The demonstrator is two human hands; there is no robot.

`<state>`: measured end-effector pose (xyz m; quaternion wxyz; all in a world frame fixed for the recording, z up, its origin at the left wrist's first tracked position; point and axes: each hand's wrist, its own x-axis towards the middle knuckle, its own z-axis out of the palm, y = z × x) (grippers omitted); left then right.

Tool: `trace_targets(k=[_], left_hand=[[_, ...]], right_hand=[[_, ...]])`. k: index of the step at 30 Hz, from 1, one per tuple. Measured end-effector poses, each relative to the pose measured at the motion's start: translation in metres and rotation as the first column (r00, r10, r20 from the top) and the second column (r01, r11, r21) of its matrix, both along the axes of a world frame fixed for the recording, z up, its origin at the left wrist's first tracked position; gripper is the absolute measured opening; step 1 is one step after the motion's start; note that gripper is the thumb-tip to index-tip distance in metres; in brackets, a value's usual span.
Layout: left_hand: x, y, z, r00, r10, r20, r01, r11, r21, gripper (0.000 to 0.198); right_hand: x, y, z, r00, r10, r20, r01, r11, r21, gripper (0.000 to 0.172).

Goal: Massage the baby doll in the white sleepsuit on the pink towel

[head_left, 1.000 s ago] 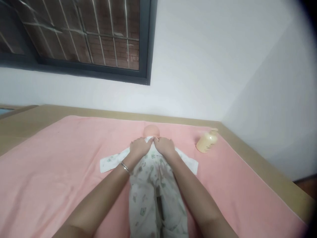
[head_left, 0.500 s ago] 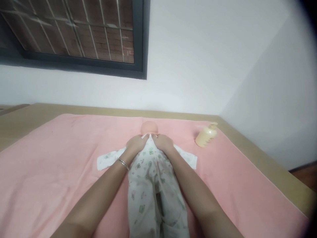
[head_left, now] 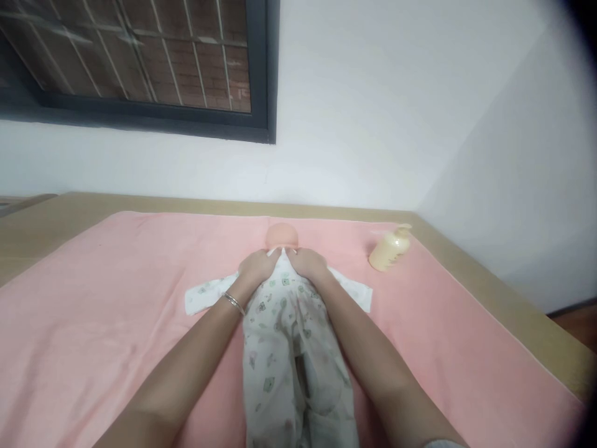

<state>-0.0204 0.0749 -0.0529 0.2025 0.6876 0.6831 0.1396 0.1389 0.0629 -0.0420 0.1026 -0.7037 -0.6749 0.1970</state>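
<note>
- My left hand (head_left: pixel 257 266) lies over the left side of the upper chest of the clothes (head_left: pixel 270 348), its thumb pointing in at the collar, its other fingers bent outward and down, mostly out of my sight.
- My right hand (head_left: pixel 308 264) mirrors it on the right side; the two thumbs come close together just near of the neck.
- Whether my fingers are gripping cloth or only pressing on it, I can't make out, because their tips are hidden.
- The doll (head_left: pixel 282 236), as I take it to be, lies in the middle of the pink sheet (head_left: pixel 116 298), round head to the far side, printed trouser legs toward me, sleeves spread left and right.
- To do this well, I think both hands should work evenly, so that the collar sits centred and the body doesn't roll.
- My thumbs are close to the neck; I'd judge it best to load the chest and shoulders rather than the throat.
- Light, matched pressure seems wise, since the cloth looks loose and could bunch under my thumbs.
- The bracelet (head_left: pixel 233 303) on my left wrist is near the left sleeve, so I should mind snagging it.
- The pump bottle (head_left: pixel 390 250) is at the far right, well apart from my hands.
</note>
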Motion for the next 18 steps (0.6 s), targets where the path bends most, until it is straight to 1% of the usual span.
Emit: trace_targets(k=[4,12,15,18], left_hand=[[0.001,-0.002,0.003,1.0,0.002,-0.011,-0.002,1.0,-0.008,0.083],[0.001,0.001,-0.001,1.0,-0.001,-0.022,0.001,1.0,-0.005,0.082],[0.002,-0.002,0.002,0.998,0.02,-0.057,-0.019,0.999,0.033,0.08],[0.006,-0.009,0.01,0.991,0.035,-0.13,-0.023,0.995,0.094,0.075]], right_hand=[[0.001,-0.001,0.002,1.0,0.007,-0.014,-0.007,1.0,-0.015,0.071],[0.004,0.002,-0.001,0.999,0.02,-0.032,-0.021,0.999,-0.027,0.072],[0.005,0.002,0.002,0.998,0.046,-0.03,-0.047,0.998,-0.04,0.07],[0.004,-0.002,0.009,0.999,0.049,-0.002,-0.049,0.998,-0.047,0.069]])
